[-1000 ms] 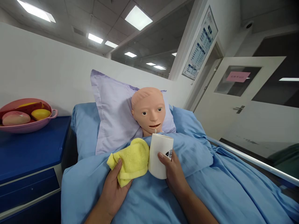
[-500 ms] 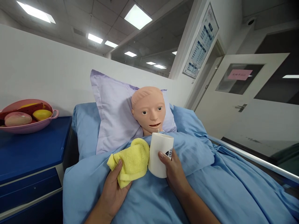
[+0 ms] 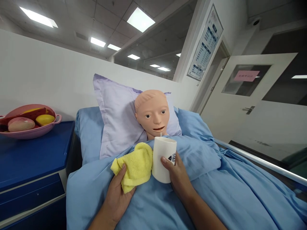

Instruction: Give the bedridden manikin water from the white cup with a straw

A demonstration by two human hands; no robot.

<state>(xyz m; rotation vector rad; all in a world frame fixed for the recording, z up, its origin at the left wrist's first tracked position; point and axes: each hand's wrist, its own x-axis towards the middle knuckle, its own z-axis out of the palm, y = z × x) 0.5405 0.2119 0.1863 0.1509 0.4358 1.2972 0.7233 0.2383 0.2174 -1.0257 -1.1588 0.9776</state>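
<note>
A training manikin [image 3: 152, 112] lies in bed, its head on a lilac pillow [image 3: 114, 118] and a blue blanket [image 3: 203, 188] over its body. My right hand [image 3: 177, 175] is closed round a white cup [image 3: 163, 158] held upright just below the manikin's chin; a thin straw rises from the cup to its mouth. My left hand [image 3: 116, 195] holds a folded yellow towel [image 3: 134, 164] against the blanket, touching the cup's left side.
A blue bedside cabinet [image 3: 33, 159] stands at the left with a pink bowl [image 3: 30, 132] of fruit on top. A metal bed rail [image 3: 261, 161] runs along the right side. A white door [image 3: 251, 102] and a wall notice [image 3: 205, 44] lie beyond.
The view has shifted slightly to the left. Both hands, the cup and the towel keep the same places under the manikin's chin.
</note>
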